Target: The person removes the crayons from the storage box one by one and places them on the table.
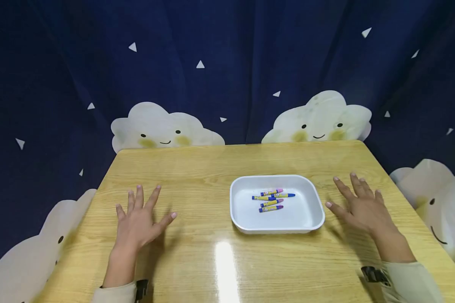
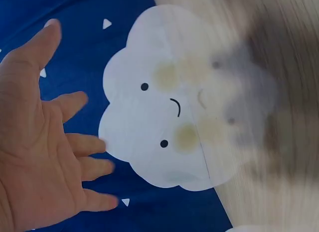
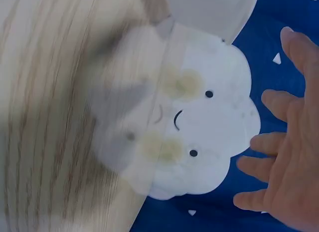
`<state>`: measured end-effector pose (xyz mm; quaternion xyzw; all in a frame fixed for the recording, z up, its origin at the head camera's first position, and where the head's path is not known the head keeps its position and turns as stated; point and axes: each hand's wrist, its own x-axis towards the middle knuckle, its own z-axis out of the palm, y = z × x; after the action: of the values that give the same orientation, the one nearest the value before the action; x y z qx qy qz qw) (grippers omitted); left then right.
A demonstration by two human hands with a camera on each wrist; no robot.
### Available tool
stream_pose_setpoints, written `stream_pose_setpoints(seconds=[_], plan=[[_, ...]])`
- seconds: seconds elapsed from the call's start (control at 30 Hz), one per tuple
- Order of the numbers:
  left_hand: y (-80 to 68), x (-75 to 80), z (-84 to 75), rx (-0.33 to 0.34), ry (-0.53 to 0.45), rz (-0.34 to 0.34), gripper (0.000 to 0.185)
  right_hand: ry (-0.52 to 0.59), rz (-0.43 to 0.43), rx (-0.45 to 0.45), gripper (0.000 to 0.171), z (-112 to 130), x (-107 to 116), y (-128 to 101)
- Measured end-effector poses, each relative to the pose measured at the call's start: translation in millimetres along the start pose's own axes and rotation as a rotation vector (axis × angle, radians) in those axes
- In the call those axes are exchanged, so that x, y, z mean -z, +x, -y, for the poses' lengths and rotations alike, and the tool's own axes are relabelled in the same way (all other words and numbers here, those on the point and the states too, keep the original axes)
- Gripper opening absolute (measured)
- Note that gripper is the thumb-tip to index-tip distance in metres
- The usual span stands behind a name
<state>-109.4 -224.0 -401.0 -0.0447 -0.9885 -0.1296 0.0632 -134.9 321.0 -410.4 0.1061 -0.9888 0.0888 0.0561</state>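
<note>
A white tray (image 1: 311, 219) sits on the wooden table (image 1: 197, 176), right of centre. Several crayons (image 1: 271, 199) with yellow and purple wrappers lie in its middle. My left hand (image 1: 138, 219) hovers flat over the table's left part, fingers spread, holding nothing. My right hand (image 1: 358, 204) is spread the same way just right of the tray, apart from its rim. The left hand (image 2: 45, 152) and the right hand (image 3: 281, 162) show open palms in the wrist views.
A dark blue curtain (image 1: 227, 63) with white triangles and smiling clouds (image 1: 163, 128) hangs behind and beside the table. A cloud face (image 2: 159, 107) fills the left wrist view; another cloud face (image 3: 199, 127) fills the right wrist view. A light glare (image 1: 225, 265) lies near the front edge.
</note>
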Motion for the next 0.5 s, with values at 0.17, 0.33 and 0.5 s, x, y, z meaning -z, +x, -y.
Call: stream_pose_setpoints(seconds=[0.17,0.33,0.5], plan=[[-2.8,1.7,-11.3,-0.029,-0.051,-0.007,0.081,0.069,-0.066,0.048,0.076,10,2,-5],[-2.0,-4.2,-24.7,-0.073,-0.159,-0.055,0.063,0.272,-0.122,0.093,0.064,17,-5,-9],[2.3,-15.0,-39.0,-0.113,-0.302,-0.080,0.056,0.515,-0.142,0.067,0.057,22,-20,-12]])
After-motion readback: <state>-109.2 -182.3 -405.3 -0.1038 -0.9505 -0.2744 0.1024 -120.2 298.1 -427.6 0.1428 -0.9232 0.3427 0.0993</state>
